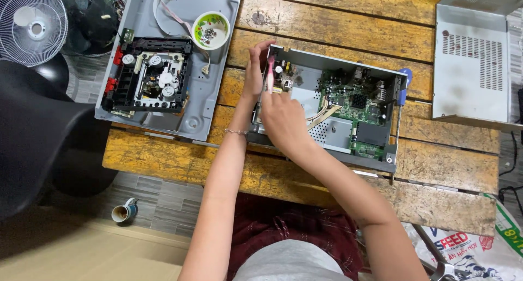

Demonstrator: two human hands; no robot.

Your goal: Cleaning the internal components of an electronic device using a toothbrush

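An opened grey metal chassis lies on the wooden table, with a green circuit board inside and a smaller board at its left end. My right hand holds a pink-handled tool upright over that left end. My left hand rests on the chassis's left corner, fingers pinched near the tool's top. A blue-handled screwdriver lies along the chassis's right edge.
A second opened device with a black disc drive sits at the left. A small green-and-white bowl holds screws. A grey metal cover lies at the right. A fan, a black chair and a cup are at the left.
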